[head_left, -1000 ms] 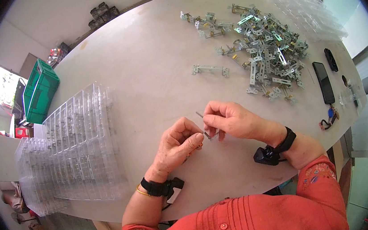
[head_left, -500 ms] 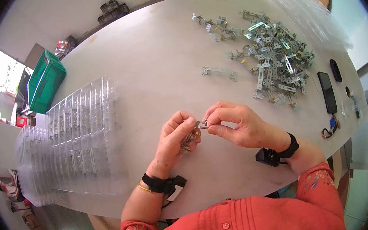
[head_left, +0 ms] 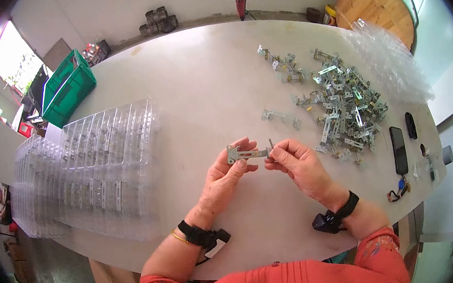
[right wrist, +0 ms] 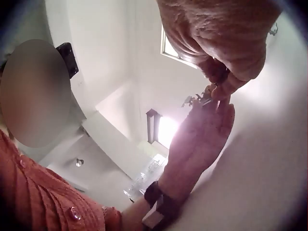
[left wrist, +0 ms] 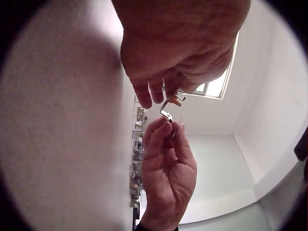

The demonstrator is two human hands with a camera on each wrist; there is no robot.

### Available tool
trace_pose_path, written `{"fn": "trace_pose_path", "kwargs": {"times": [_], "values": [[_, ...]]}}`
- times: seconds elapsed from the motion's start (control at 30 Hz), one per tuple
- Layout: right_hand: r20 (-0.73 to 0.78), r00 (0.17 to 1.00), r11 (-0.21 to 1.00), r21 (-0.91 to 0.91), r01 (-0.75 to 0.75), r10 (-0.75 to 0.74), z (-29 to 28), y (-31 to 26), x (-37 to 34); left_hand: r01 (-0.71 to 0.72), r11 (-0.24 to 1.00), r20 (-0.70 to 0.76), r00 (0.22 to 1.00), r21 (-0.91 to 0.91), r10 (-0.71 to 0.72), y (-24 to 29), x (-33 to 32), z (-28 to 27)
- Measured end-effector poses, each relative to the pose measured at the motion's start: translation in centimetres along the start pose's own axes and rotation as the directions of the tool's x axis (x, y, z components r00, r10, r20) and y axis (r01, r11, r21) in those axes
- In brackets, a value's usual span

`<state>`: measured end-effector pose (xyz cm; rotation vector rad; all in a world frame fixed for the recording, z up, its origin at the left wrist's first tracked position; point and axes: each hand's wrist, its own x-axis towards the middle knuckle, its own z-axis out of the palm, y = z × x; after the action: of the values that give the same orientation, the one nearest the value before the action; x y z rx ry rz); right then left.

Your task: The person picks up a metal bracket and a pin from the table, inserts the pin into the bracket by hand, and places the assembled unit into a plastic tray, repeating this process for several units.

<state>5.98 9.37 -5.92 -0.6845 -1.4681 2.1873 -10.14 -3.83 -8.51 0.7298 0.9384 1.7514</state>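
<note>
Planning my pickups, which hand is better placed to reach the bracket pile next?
Probably the right hand: it's nearer the pile. The left hand holds the bracket, though the right is busy at its end too.

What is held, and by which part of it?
A metal bracket: left hand by its body, right hand at its right end, where a thin rod shows.

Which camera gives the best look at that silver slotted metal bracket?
The head view, where the silver slotted metal bracket shows most of its length. The left wrist view shows only part; in the right wrist view, fingers hide much.
</note>
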Motion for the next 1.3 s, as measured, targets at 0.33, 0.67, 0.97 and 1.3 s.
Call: {"fn": "trace_pose_path", "kwargs": {"times": [0.33,0.67,0.97,1.3], "values": [[0.024,0.999,0.986,-0.163,-0.033,0.037,0.3,-1.4,-2.6,0.123,0.992,-0.174,0.978,0.04,-0.115,-0.3,0.1,-0.7],[0.01,0.875,0.863,-0.164,0.479,-0.484,6.5,-12.6,-14.3,0.148,0.989,-0.039,0.988,-0.027,-0.149,0.7,-0.5,0.2],[0.325,0.282,0.278,-0.061,0.959,-0.902,6.2,-14.9,-16.7,0.127,0.99,-0.003,0.992,-0.054,-0.127,-0.3,-0.6,-0.6],[0.007,0.959,0.882,-0.391,0.263,-0.283,5.0,-10.3,-11.1,0.346,0.909,-0.09,0.938,0.235,-0.334,1.9,-0.7,1.7]]}}
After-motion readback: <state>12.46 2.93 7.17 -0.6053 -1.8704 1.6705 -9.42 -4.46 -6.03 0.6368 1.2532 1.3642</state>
